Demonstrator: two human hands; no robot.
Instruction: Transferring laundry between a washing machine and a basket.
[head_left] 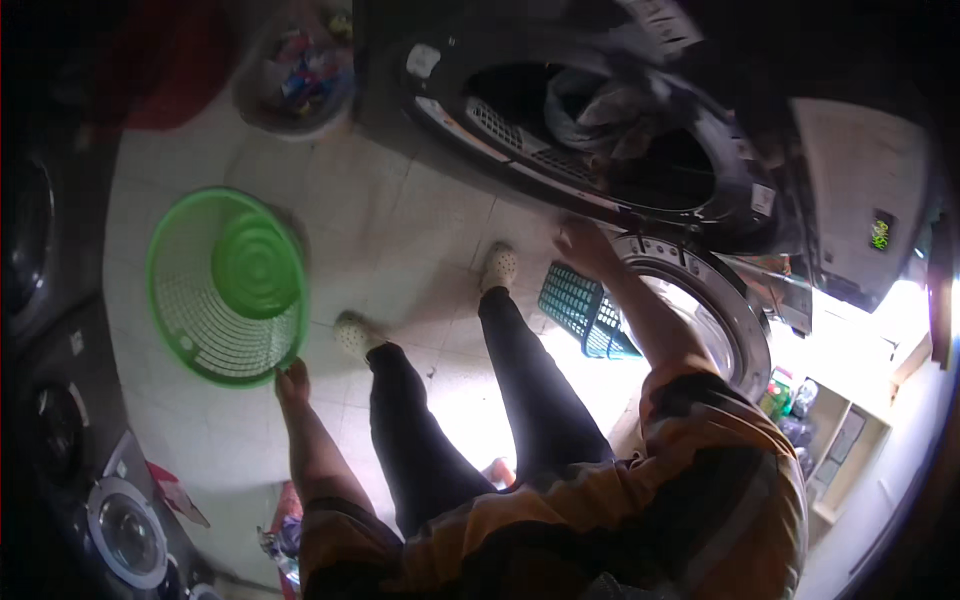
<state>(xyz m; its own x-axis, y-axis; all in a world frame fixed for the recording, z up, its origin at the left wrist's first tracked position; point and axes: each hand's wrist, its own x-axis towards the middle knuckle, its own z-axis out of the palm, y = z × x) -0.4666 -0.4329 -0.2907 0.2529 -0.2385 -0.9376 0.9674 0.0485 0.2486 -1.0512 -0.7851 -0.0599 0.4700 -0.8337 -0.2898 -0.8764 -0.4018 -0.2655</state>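
A green plastic laundry basket (190, 330) stands on my left, its mouth facing up and nothing in it. My left hand (292, 380) is closed on the near edge of its rim. On the other side, my right hand (583, 245) is at the lower edge of an open dark dryer (480, 150); its fingers are dim, and I cannot make out their pose. Greyish cloth (600, 110) lies inside the dryer drum. Just below my right hand is a teal plastic basket (575, 300), partly behind my forearm.
A tub of colourful packets (300, 85) stands at the far left, beside a dark red round thing (165, 70). An open washer door (690, 300) is near my right arm. More front-loading machines (128, 535) line the left. Shelves (845, 450) stand at the right.
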